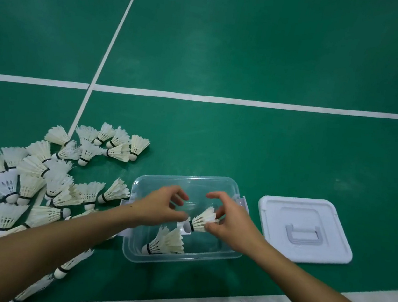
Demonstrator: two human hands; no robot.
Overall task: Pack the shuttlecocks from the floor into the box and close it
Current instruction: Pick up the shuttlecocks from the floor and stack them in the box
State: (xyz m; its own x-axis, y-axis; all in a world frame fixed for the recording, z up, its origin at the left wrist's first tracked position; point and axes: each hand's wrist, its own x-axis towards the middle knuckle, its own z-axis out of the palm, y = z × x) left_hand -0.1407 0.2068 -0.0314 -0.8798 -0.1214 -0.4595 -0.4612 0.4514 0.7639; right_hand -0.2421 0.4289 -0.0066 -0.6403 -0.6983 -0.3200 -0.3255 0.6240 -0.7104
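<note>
Two bare hands meet over a clear box (206,259) on a green court floor (256,57). Right hand (230,222) pinches a shuttlecock (202,221) by its feathers, thumb below and fingers curled above, holding it above the box interior with its cork pointing left. Left hand (160,207) sits just beside that cork, fingers loosely curled; whether its thumb touches the cork cannot be told.

Inside the box, near its front wall, lie shuttlecocks (165,242) nested together, corks toward the lower left. A large pile (37,180) of white feathered shuttlecocks sprawls on the floor to the left of the box, some touching its left side, others running under the left forearm toward the lower edge.

The white lid (310,216), handle up, lies flat on the floor just right of the box, apart from it. White court lines (249,103) cross the floor beyond and in front of the box.
</note>
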